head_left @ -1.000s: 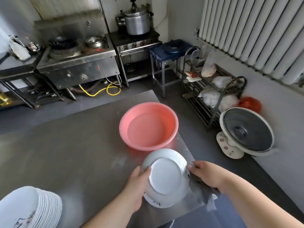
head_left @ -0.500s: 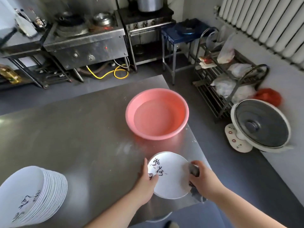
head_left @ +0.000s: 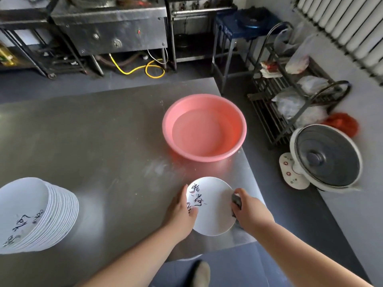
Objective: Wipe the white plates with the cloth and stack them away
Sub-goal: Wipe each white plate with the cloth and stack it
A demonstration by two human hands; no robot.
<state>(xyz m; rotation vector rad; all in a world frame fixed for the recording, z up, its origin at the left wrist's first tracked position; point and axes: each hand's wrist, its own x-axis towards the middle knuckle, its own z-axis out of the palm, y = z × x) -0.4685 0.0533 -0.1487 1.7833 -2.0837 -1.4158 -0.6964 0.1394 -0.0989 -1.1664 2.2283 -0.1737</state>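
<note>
A basin (head_left: 204, 129) is sitting on the table's (head_left: 93, 141) right side. In front of it, a plate (head_left: 211, 216) is sitting between the left hand (head_left: 182, 214) and the cloth (head_left: 236, 200) under the right hand (head_left: 252, 212). A stack of plates (head_left: 35, 214) is resting far left.

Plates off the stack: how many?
1: the plate, gripped by the left hand, cloth in the right hand at its rim, near the table's right corner. More could hide beneath.
</note>
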